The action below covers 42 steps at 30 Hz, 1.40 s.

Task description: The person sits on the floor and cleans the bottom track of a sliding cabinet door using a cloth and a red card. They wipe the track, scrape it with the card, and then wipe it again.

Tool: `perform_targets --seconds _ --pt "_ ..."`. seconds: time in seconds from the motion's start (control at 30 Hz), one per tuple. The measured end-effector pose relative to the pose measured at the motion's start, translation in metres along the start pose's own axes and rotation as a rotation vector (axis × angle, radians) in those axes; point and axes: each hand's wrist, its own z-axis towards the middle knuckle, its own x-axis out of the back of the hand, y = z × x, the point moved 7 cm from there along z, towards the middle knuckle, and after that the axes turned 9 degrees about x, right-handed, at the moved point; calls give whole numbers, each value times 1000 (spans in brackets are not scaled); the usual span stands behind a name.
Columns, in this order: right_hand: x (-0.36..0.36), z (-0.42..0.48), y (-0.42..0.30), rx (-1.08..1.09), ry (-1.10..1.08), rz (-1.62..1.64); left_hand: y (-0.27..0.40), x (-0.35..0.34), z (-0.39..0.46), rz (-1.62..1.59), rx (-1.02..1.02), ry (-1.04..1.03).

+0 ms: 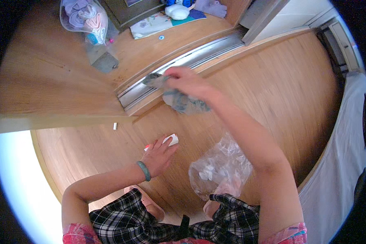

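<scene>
My left hand lies with spread fingers on a small white and red object on the wooden floor; whether it grips it I cannot tell. My right hand reaches over the metal sliding-door track, its fingers closed on a crumpled grey-green cloth or film, blurred by motion. Just below that hand is a translucent piece with blue-green patterning. Nearer my feet, a clear plastic bag with white bits in it rests on the floor.
A small white cylinder lies on the floor at left. Beyond the metal track are a clear bag of rolled cloths, a grey square piece, a patterned mat and a purple glove. White fabric hangs at right.
</scene>
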Motion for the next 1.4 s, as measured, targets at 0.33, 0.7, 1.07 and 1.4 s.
perform_targets --seconds 0.33,0.7,1.07,1.4 --pt "70 -17 20 303 543 -1110 -4 -13 -7 -14 -39 6" --pt "-23 -12 -6 148 125 -378 9 -7 -6 82 -50 -9" --pt "97 -132 66 -165 -195 -947 -35 5 -5 -41 52 71" --pt "-48 -85 78 159 -449 -1150 -11 -1 1 -49 -10 -32"
